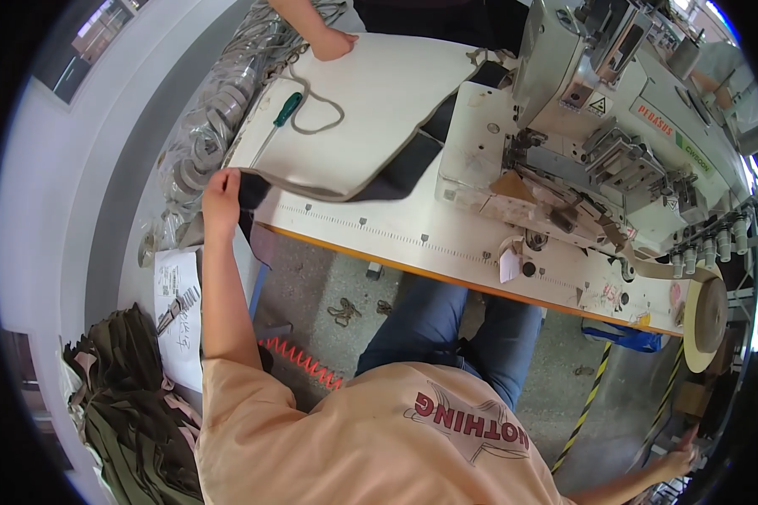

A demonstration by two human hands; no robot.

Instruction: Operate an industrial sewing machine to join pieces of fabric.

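My left hand [221, 204] is closed on one end of a long dark fabric strip [396, 172] edged with grey-green binding. From my fingers the strip sags across the white sewing table [358, 215] and runs up toward the sewing machine [556, 160]. Beyond my left hand, a screwdriver [287, 110] with a green handle lies on the tabletop, beside a loop of grey-green cord [333, 118]. Out at the lower right, away from the table, my right hand [680, 459] has a finger stretched up and nothing visible in it.
Another person's hand [333, 44] rests at the table's far edge. A roll of beige tape [705, 326] hangs at the right. Wrapped rolls [202, 139] line the left side, above a heap of dark olive fabric [135, 412]. A red coiled hose [303, 364] hangs below.
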